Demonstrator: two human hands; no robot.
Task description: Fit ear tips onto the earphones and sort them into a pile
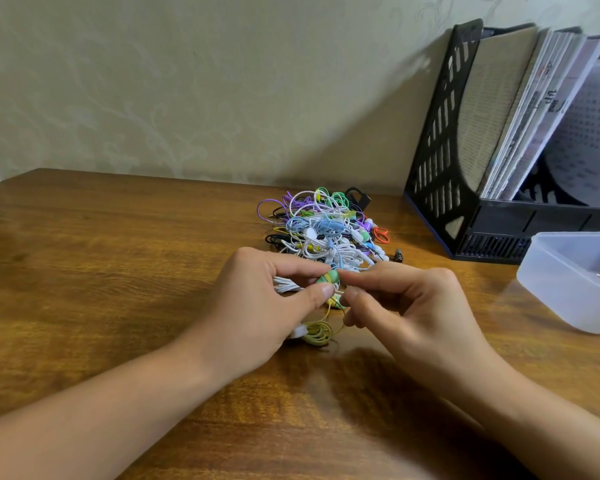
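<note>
A tangled pile of coloured earphones (326, 223) lies on the wooden table (118, 271) near the wall. Just in front of the pile, my left hand (257, 306) pinches a yellow-green earbud (328, 277) between thumb and forefinger. White cable shows at that hand's fingers, and the earbud's yellow cable, coiled (317, 332), hangs below it. My right hand (402, 306) meets the earbud from the right with thumb and forefinger curled at its green tip. Whether those fingertips grip the tip is hidden by the fingers.
A translucent plastic box (575, 282) stands at the right edge of the table. Behind it a black file rack (440, 161) with books and papers leans against the wall. A small dark plug (400, 255) lies right of the pile.
</note>
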